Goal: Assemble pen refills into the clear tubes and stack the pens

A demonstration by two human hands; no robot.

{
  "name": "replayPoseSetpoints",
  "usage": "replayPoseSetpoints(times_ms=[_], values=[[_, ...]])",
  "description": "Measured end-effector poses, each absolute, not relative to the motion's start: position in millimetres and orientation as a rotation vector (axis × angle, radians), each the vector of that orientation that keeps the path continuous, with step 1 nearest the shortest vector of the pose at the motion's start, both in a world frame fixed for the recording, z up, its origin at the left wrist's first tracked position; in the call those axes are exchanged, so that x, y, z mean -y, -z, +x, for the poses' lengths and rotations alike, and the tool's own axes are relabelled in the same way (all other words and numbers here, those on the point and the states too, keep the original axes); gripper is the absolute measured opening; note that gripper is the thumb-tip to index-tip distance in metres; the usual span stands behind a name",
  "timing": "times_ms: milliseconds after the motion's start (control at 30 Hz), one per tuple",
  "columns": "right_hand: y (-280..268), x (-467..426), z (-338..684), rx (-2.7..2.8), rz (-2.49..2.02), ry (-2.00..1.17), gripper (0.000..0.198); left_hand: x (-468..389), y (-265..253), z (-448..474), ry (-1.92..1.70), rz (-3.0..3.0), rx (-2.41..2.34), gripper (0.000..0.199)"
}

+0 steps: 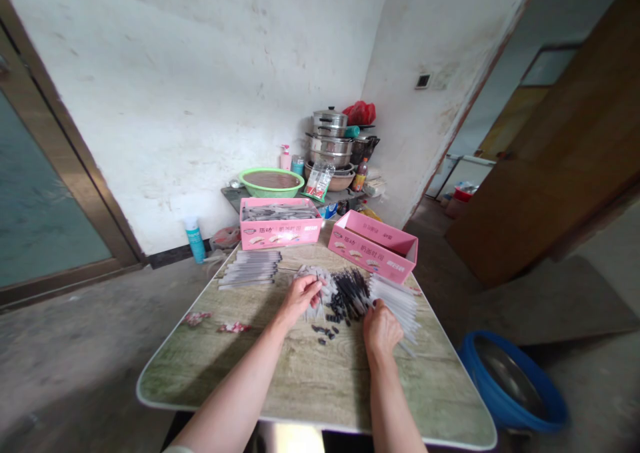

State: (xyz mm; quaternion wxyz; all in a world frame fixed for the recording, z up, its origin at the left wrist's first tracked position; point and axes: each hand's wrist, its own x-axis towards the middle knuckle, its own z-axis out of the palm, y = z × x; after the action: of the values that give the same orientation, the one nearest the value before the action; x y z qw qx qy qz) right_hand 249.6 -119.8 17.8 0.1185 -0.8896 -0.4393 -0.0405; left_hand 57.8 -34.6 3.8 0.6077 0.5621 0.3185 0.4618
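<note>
My left hand (301, 296) is closed in a pinch over a heap of small translucent pieces (327, 286); what its fingertips hold is too small to make out. My right hand (383, 329) is curled shut at the left edge of a pile of translucent white tubes (397, 296), its grip hidden by the fingers. Between the hands lie thin black sticks (353, 283) and small black caps (336, 309), a few scattered nearer me (325, 333). Rows of grey-white sticks with dark ends (253, 266) lie at the table's left.
Two pink boxes stand at the table's back: the left box (280, 235) holds many grey sticks, the right box (370, 253) is tilted in angle. Behind are a green basin (273, 190) and stacked steamer pots (330, 147). A blue tub (517, 383) stands right of the table (310, 386).
</note>
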Motion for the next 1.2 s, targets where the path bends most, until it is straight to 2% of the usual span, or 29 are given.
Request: replayPoseSetpoints(times_ms=[167,367,467,633,800,1067,1200], values=[[-11,117,254,1.225,-2.505,0.13,0.025,35,-3,58,-1.051,1.272,-0.706,0.05],[-7,123,241,1.207,-1.653,0.012,0.043,42,-12,55,-0.962,1.337,-0.503,0.044],[-10,123,230,1.236,-1.484,-0.068,0.043,48,-20,56,-0.908,1.422,-0.425,0.041],[-14,122,213,1.378,-1.367,-0.283,0.03,52,-24,58,-0.819,1.585,-0.415,0.039],[-16,125,210,1.453,-1.38,-0.398,0.03,50,-21,58,-0.837,1.556,-0.484,0.04],[-10,124,217,1.581,-1.486,-0.291,0.038,49,-13,61,-0.836,1.425,-0.443,0.04],[-8,122,222,1.259,-1.493,-0.183,0.035,47,-15,59,-0.877,1.396,-0.459,0.042]])
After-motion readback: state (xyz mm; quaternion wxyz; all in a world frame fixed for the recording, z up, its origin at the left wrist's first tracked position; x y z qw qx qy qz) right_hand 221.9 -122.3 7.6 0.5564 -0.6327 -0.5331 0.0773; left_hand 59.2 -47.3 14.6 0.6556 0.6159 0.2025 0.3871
